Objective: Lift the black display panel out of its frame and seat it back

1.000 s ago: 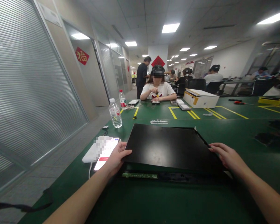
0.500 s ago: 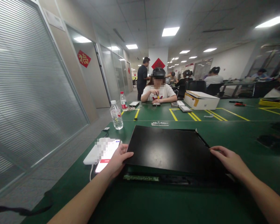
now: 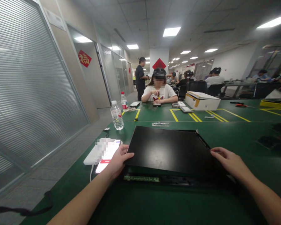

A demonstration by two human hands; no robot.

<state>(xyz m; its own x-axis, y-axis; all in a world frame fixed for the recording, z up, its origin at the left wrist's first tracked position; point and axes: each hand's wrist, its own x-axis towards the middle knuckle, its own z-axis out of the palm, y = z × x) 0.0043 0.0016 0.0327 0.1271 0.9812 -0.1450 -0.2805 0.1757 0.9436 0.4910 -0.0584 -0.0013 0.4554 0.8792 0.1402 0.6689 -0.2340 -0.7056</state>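
A glossy black screen panel (image 3: 164, 151) lies slightly askew over a thin black frame (image 3: 202, 139) on the green table. Along the near side, a narrow green circuit board (image 3: 141, 178) shows beside a dark strip. My left hand (image 3: 120, 157) grips the panel's left edge, thumb on top and fingers mostly hidden beneath. At the right edge, my right hand (image 3: 227, 161) is closed in a pinch, where panel and frame meet. Whether it holds the panel, the frame or both is unclear.
Left of the panel lie a lit phone (image 3: 109, 154) and a white object (image 3: 97, 153) with a cable. Two water bottles (image 3: 117, 117) stand farther back. A seated person (image 3: 159, 90) works opposite, near a white box (image 3: 202, 100). Small pale pieces (image 3: 160, 124) lie beyond the panel.
Both my hands and the panel keep their places. In the background, the standing person has shifted slightly left.
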